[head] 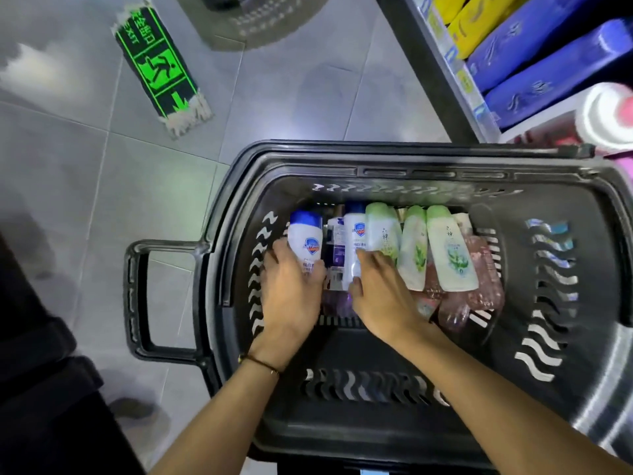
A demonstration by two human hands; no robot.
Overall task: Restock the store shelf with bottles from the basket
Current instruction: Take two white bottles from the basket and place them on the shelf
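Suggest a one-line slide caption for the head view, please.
Both hands reach into a black basket: left hand grips a blue-capped white bottle, right hand another.

- One view only, from a wide-angle camera worn on the person's head; it looks steeply down into the black slotted plastic basket, close enough that it fills the lower frame
- Grey tiled floor lies at left; the shelf edge crosses the upper right corner
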